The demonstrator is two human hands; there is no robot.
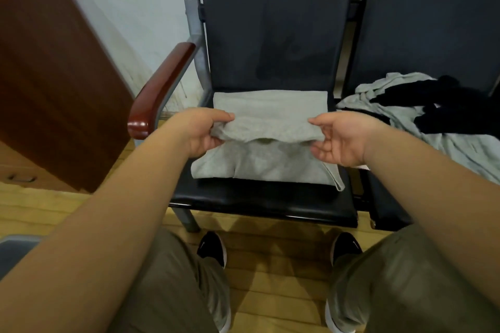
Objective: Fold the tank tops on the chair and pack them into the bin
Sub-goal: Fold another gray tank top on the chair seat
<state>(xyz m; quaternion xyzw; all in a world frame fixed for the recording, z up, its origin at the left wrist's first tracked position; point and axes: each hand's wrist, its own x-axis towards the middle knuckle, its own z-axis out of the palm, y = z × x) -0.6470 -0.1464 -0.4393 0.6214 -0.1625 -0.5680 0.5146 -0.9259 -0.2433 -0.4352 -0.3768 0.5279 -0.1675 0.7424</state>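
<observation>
Folding in progress: left hand (200, 130) grip pinches the 9 o'clock end of the raised fold on the grey tank top (270, 121), a soft knit lying on the black padded chair seat (265, 197). Right hand (343, 138) grip pinches the 3 o'clock end. Best keep both ends level, lay the edge square and smooth it flat. A crumpled grey-and-black pile (422, 116) sits at 3 o'clock on the next seat. No bin in view.

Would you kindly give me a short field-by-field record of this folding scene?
garment: grey tank top, partly folded, lying on the chair
left hand: pinches the left end of the raised fold
right hand: pinches the right end of the fold
chair: black seat, wooden armrest on its left
pile: unfolded grey and black clothes on the next seat
bin: not plainly in view
</observation>
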